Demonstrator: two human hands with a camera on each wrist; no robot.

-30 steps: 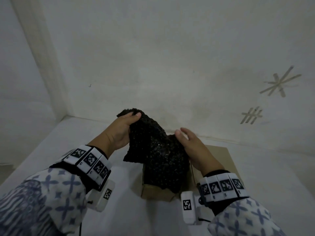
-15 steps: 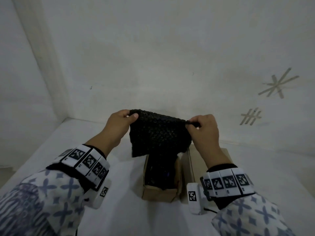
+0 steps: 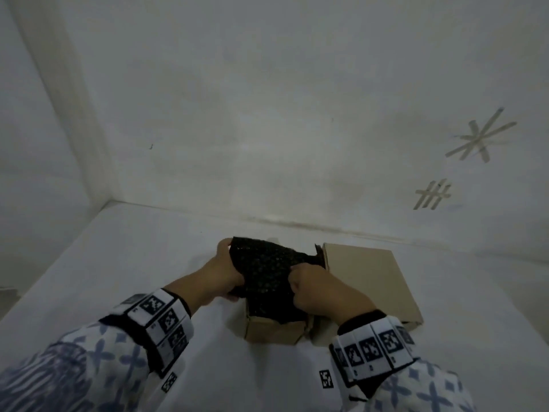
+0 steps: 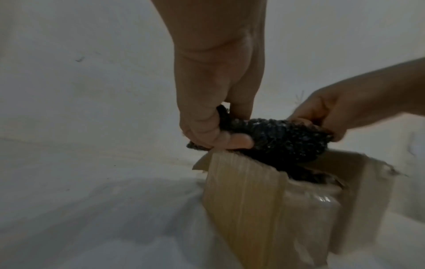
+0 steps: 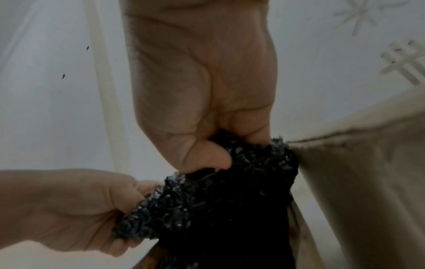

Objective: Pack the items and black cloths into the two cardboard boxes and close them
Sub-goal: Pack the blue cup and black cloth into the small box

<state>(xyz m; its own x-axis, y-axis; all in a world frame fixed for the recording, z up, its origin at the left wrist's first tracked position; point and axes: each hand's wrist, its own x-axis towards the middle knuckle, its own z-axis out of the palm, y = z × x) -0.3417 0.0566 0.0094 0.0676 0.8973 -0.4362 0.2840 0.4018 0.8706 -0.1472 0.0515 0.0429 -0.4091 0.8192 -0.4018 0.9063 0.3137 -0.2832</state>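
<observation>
Both hands are on the black cloth (image 3: 267, 275) right now, holding it over the open top of the small cardboard box (image 3: 274, 331) on the white table (image 3: 118, 263). The left hand (image 3: 221, 278) pinches the cloth's left edge, thumb over the top and fingers curled beneath; the left wrist view shows that pinch just above the box's near wall (image 4: 243, 191). The right hand (image 3: 315, 288) is closed on the right side of the cloth, thumb pressed into a bunched fold, as the right wrist view shows (image 5: 200, 145).

The cloth's lower part hangs down inside the box; the upper part is above the rim, stretched between the two grips. Whether anything lies under it in the box cannot be seen.

Judging by how it drapes and crumples, this cloth is light, soft and floppy, with a knobbly open texture that catches the light. It looks easy to grip and unlikely to slip, but it will spring and bulge, so it wants tucking down at the edges and corners, then pressing flat in the middle. The box walls look thin, and pushing hard against one side could tip or slide it.

Just to the right sits the second box (image 3: 371, 281), a flat brown lid or flap showing, touching or nearly touching the first. Strips of tape (image 3: 478, 138) mark the wall behind.
</observation>
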